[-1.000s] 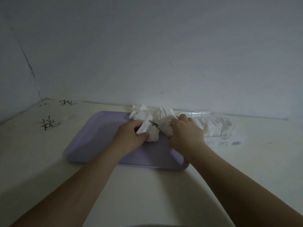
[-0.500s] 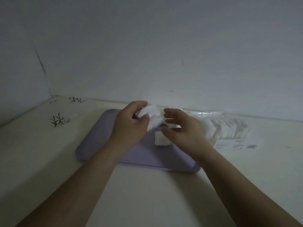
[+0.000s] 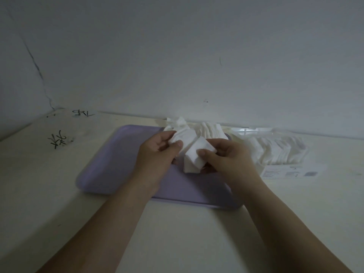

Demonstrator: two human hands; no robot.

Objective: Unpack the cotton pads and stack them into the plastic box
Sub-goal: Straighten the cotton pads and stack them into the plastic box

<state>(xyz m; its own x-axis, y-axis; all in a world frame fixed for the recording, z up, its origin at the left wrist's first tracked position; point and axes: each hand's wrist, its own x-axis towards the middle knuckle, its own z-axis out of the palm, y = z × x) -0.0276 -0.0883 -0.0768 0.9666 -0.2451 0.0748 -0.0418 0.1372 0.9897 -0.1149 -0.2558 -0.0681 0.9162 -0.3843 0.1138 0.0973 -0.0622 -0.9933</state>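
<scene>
Over the lilac tray (image 3: 110,164) both hands hold a bunch of white square cotton pads (image 3: 194,154). My left hand (image 3: 157,154) pinches the bunch's left end between thumb and fingers. My right hand (image 3: 226,160) grips the right end, thumb on top. More loose pads (image 3: 210,130) lie in a heap at the tray's far edge. To the right, a clear plastic package (image 3: 275,150) lies on its side with a row of pads inside. I cannot make out a plastic box.
The tray sits on a cream table (image 3: 59,194) pushed against a pale wall (image 3: 177,56). Black scribbles (image 3: 59,139) mark the table at the far left. A printed label (image 3: 291,171) lies in front of the package.
Both hands have lifted a bunch of pads off the heap and brought it nearer, above the tray's middle. The bunch has fanned out between the two hands.
</scene>
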